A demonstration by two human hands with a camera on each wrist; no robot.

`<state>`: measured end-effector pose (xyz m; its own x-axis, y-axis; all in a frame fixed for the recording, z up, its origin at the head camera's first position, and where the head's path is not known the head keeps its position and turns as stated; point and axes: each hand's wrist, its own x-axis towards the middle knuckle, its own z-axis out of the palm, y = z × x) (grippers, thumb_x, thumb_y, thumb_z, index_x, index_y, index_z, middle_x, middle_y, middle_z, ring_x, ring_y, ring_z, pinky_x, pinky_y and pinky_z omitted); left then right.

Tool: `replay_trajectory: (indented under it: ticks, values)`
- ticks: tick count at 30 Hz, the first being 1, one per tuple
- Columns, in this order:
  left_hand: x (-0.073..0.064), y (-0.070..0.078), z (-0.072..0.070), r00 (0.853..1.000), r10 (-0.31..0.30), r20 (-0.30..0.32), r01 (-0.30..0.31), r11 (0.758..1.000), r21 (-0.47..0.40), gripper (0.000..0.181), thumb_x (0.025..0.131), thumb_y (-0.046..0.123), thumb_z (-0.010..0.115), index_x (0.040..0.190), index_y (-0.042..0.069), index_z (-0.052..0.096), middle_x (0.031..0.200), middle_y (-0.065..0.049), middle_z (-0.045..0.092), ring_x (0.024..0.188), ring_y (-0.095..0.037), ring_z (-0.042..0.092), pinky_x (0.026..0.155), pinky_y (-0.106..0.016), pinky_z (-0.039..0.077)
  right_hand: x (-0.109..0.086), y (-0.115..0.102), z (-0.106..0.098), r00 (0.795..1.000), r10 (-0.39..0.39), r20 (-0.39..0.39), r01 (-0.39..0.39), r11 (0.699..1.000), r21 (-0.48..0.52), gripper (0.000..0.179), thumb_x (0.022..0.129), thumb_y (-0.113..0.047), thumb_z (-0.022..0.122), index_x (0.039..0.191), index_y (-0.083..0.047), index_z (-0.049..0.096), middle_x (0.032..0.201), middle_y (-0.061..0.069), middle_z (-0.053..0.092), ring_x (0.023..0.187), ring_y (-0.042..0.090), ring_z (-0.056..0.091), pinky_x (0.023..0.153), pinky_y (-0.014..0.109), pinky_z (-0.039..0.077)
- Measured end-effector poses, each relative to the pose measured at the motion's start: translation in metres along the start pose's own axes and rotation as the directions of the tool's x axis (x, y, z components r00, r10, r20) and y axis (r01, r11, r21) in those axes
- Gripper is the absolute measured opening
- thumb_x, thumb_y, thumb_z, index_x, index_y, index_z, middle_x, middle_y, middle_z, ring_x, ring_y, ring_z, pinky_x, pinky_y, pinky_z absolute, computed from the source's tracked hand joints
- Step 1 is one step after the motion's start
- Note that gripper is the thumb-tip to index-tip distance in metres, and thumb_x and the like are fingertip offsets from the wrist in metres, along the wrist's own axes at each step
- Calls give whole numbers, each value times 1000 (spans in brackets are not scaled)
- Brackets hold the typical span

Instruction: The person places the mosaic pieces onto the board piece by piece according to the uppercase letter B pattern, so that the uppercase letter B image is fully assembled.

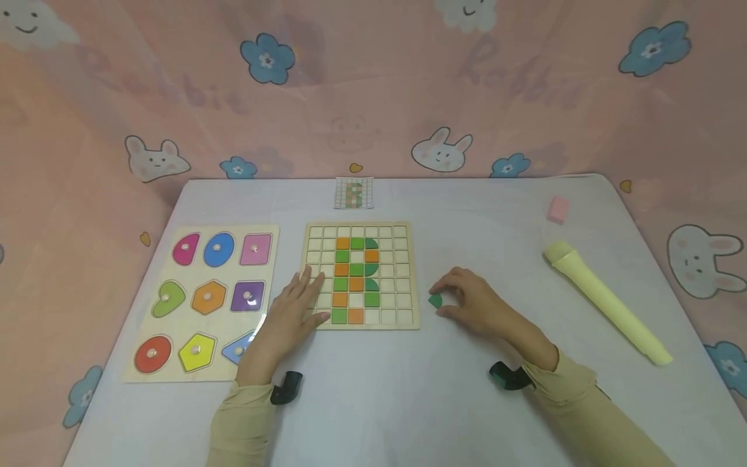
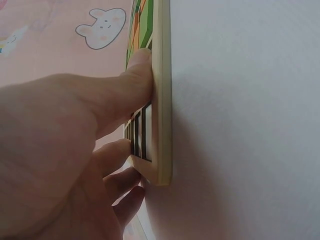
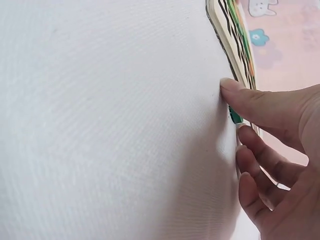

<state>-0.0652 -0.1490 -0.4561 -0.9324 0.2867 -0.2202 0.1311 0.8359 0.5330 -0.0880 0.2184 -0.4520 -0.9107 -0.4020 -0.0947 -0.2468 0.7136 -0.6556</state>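
Note:
A square wooden grid board (image 1: pixel 403 268) lies in the middle of the white table, its inset green and orange tiles (image 1: pixel 356 268) forming a letter-like shape. Over its lower left corner rests my left hand (image 1: pixel 286 318), fingers spread and fairly straight; the left wrist view shows the thumb (image 2: pixel 137 75) on the board's face near the edge. To the right of the board, my right hand (image 1: pixel 475 301) pinches a small green tile (image 1: pixel 436 300) with a rounded side between thumb and fingers. In the right wrist view this hand is low over the tabletop, the tile partly hidden.
A small printed pattern card (image 1: pixel 354 193) lies behind the board. At left is a knobbed shape puzzle (image 1: pixel 192 318), partly under my left forearm. On the right are a pink block (image 1: pixel 558 209) and a long pale yellow tube (image 1: pixel 609 305). Patterned pink cloth (image 1: pixel 362 84) hangs behind.

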Motion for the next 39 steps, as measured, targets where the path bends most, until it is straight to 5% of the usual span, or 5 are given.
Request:
replay_trajectory:
  ticks: [8, 18, 24, 33, 39]
  values:
    - [0, 0, -1, 1000, 0, 0, 0, 1000, -5, 79, 104, 28, 68, 169, 12, 27, 179, -15, 9, 165, -43, 9, 129, -69, 17, 2, 0, -1, 1000, -5, 0, 5, 1000, 24, 26, 82, 1, 88, 101, -9, 72, 108, 6, 67, 102, 24, 61, 93, 44, 54]
    - [0, 0, 0, 1000, -4, -5, 4, 1000, -6, 79, 103, 28, 69, 169, 13, 28, 179, -14, 10, 165, -42, 9, 129, -70, 17, 3, -4, 5, 1000, -30, 8, 29, 995, 95, 23, 84, 1, 85, 104, -6, 75, 90, 1, 69, 82, 14, 56, 72, 24, 48]
    - [0, 2, 0, 1000, -13, -4, 13, 1000, -10, 79, 103, 28, 69, 169, 13, 28, 179, -13, 10, 165, -42, 9, 128, -71, 18, 4, -16, 14, 992, -95, -84, 100, 993, 58, 19, 84, -1, 86, 101, -10, 84, 85, -3, 72, 78, 12, 51, 69, 23, 42]
    - [-1, 2, -1, 1000, -11, -11, 11, 1000, -3, 78, 104, 28, 69, 169, 12, 29, 179, -14, 11, 165, -42, 10, 128, -72, 19, 7, -39, 34, 989, -109, -104, 132, 959, 249, 22, 89, 2, 80, 110, -6, 80, 97, 1, 74, 88, 10, 65, 79, 23, 58]
    - [0, 3, 0, 1000, -14, -11, 14, 1000, -5, 78, 103, 28, 69, 168, 12, 30, 179, -14, 12, 165, -43, 10, 127, -73, 18, 10, -49, 50, 988, -122, -98, 144, 953, 266, 13, 87, 0, 83, 97, -10, 82, 95, 1, 79, 75, 8, 55, 66, 19, 46]
